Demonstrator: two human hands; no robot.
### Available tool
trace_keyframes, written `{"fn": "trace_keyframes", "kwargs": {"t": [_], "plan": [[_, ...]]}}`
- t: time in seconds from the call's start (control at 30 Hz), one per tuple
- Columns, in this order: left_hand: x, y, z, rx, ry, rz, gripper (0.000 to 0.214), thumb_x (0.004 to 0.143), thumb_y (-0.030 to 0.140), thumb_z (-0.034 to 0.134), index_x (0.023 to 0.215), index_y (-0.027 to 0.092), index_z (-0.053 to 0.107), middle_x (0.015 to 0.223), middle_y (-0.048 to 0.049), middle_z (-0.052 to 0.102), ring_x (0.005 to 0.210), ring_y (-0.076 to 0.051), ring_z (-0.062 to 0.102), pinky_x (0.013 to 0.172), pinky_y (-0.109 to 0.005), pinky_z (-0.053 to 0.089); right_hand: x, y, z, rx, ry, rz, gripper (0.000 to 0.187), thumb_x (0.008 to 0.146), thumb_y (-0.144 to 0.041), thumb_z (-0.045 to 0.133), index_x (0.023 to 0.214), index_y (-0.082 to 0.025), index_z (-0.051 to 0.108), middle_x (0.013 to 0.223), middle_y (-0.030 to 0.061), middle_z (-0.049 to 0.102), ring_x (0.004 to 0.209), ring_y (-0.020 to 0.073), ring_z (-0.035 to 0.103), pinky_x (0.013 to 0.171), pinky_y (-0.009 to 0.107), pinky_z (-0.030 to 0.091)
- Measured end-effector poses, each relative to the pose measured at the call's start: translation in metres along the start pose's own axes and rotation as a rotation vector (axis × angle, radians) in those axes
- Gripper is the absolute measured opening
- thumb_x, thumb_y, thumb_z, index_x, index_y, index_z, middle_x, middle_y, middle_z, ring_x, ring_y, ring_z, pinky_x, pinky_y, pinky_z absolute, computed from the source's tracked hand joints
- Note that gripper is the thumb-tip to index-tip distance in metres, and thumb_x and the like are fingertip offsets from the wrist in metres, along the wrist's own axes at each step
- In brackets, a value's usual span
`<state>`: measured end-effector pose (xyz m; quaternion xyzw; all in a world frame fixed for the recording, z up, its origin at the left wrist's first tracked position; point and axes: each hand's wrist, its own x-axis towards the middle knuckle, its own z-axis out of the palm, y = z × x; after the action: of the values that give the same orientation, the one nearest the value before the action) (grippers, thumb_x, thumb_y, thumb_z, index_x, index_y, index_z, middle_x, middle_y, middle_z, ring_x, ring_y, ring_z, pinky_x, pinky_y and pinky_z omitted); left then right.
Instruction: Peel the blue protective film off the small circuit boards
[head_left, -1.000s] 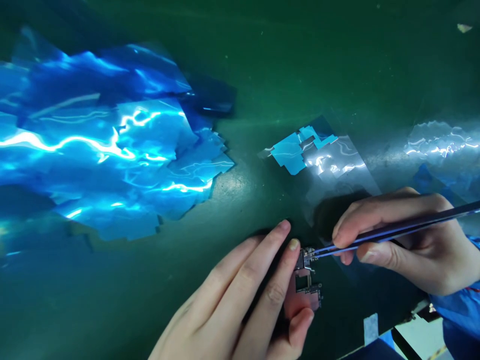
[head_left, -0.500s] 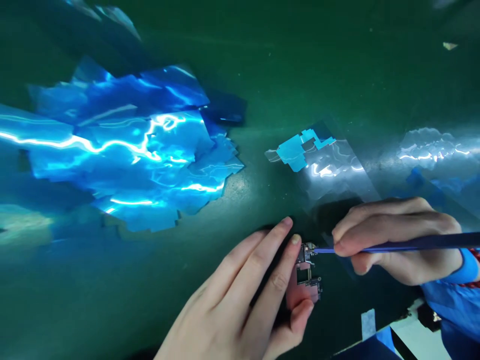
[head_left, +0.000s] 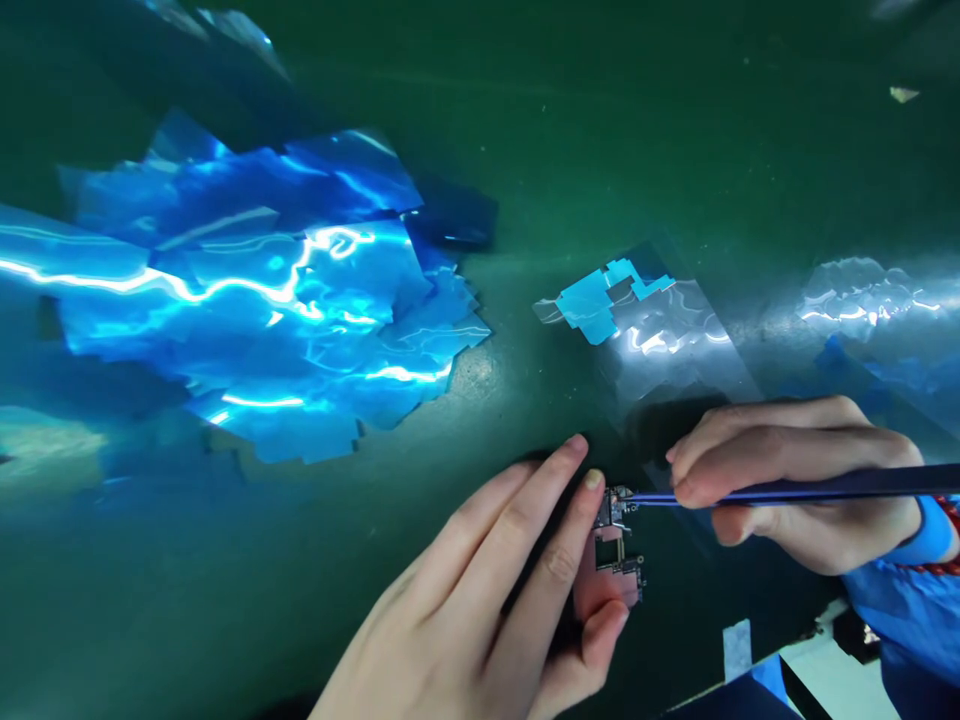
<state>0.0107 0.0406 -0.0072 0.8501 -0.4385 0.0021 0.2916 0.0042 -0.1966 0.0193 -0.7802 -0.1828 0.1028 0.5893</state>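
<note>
A small circuit board (head_left: 628,582) with a pinkish flat face and tiny metal parts lies on the green work surface (head_left: 420,600). My left hand (head_left: 487,590) holds it there, index fingertip on its upper end and thumb at its lower edge; part of the board is hidden beneath the fingers. In my right hand (head_left: 802,470) are dark blue tweezers (head_left: 825,486), pinched between thumb and fingers. Their thin tips touch or nearly touch the metal parts at the board's upper right corner.
A heap of shiny blue film pieces (head_left: 300,290) spreads over the left. Beyond my hands lies a clear film sheet (head_left: 690,320) with a light blue cut-out film piece (head_left: 590,303) on it. Further right is more clear film (head_left: 862,290). Tape (head_left: 737,650) sits at the near edge.
My right hand and the tweezers have shifted very slightly to the right. The left hand still presses the board in the same place; the small overall shift looks like camera motion.
</note>
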Motion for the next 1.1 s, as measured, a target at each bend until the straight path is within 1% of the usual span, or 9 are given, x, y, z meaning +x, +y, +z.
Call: {"fn": "trace_keyframes", "kwargs": {"t": [0.1, 0.2, 0.37, 0.53, 0.67, 0.8, 1.0, 1.1], "plan": [[0.0, 0.0003, 0.0007, -0.001, -0.01, -0.002, 0.03, 0.091, 0.022, 0.052, 0.113, 0.002, 0.058, 0.125, -0.0162, 0.053, 0.107, -0.027, 0.053, 0.083, -0.038, 0.051, -0.0006, 0.0, -0.0006, -0.004, -0.01, 0.003, 0.012, 0.091, -0.021, 0.063, 0.097, -0.011, 0.067, 0.089, 0.0074, 0.066, 0.082, 0.0158, 0.065, 0.074, 0.026, 0.056], [0.0001, 0.0006, 0.001, 0.0, 0.0, 0.013, 0.03, 0.091, 0.021, 0.052, 0.113, 0.001, 0.058, 0.124, -0.0171, 0.053, 0.108, -0.027, 0.053, 0.085, -0.038, 0.05, -0.0015, -0.0005, -0.0012, -0.012, -0.02, 0.004, 0.014, 0.092, -0.021, 0.062, 0.097, -0.009, 0.067, 0.09, 0.0079, 0.066, 0.083, 0.0161, 0.065, 0.076, 0.026, 0.056], [-0.0003, 0.0004, -0.0004, -0.01, -0.011, 0.002, 0.031, 0.091, 0.021, 0.053, 0.114, 0.001, 0.058, 0.125, -0.0166, 0.053, 0.111, -0.027, 0.052, 0.087, -0.036, 0.049, -0.002, -0.0004, -0.0016, 0.0, -0.015, -0.006, 0.016, 0.092, -0.021, 0.063, 0.097, -0.007, 0.067, 0.09, 0.0086, 0.065, 0.084, 0.0165, 0.064, 0.078, 0.026, 0.055], [-0.0006, -0.0004, 0.0001, -0.004, 0.005, 0.003, 0.032, 0.09, 0.022, 0.054, 0.114, 0.002, 0.059, 0.124, -0.0167, 0.054, 0.111, -0.027, 0.052, 0.088, -0.037, 0.05, 0.0001, 0.0015, -0.0019, 0.007, -0.019, -0.003, 0.015, 0.092, -0.022, 0.063, 0.099, -0.01, 0.067, 0.091, 0.0081, 0.065, 0.084, 0.0166, 0.064, 0.077, 0.027, 0.055], [0.0004, -0.0001, 0.0023, -0.017, -0.015, 0.021, 0.031, 0.089, 0.021, 0.055, 0.113, 0.001, 0.059, 0.122, -0.017, 0.054, 0.112, -0.027, 0.052, 0.09, -0.035, 0.05, 0.0002, 0.0012, -0.0024, -0.004, -0.038, 0.002, 0.015, 0.093, -0.022, 0.061, 0.101, -0.011, 0.066, 0.092, 0.0082, 0.065, 0.084, 0.0164, 0.064, 0.076, 0.027, 0.055], [0.0, 0.0003, 0.001, -0.027, -0.007, 0.0, 0.034, 0.088, 0.023, 0.057, 0.115, 0.002, 0.058, 0.123, -0.0174, 0.054, 0.111, -0.028, 0.052, 0.089, -0.036, 0.051, -0.0004, 0.0015, -0.0018, 0.014, -0.03, 0.005, 0.014, 0.092, -0.022, 0.062, 0.099, -0.011, 0.067, 0.09, 0.0077, 0.065, 0.082, 0.0159, 0.064, 0.075, 0.026, 0.055], [0.0021, -0.0001, -0.0029, -0.046, -0.045, 0.014, 0.034, 0.088, 0.02, 0.057, 0.115, 0.0, 0.058, 0.124, -0.0196, 0.053, 0.114, -0.029, 0.05, 0.091, -0.037, 0.052, 0.002, 0.003, -0.001, 0.042, -0.018, -0.017, 0.01, 0.092, -0.018, 0.062, 0.095, -0.01, 0.067, 0.086, 0.0064, 0.065, 0.08, 0.0144, 0.063, 0.076, 0.026, 0.054], [0.0034, 0.0008, -0.0017, -0.05, -0.026, 0.017, 0.035, 0.087, 0.021, 0.058, 0.115, -0.001, 0.057, 0.124, -0.0204, 0.052, 0.113, -0.029, 0.05, 0.09, -0.038, 0.053, 0.0024, 0.0028, -0.0009, 0.043, -0.026, -0.019, 0.009, 0.091, -0.015, 0.062, 0.094, -0.009, 0.067, 0.087, 0.0065, 0.065, 0.082, 0.0134, 0.063, 0.077, 0.023, 0.054]]}}
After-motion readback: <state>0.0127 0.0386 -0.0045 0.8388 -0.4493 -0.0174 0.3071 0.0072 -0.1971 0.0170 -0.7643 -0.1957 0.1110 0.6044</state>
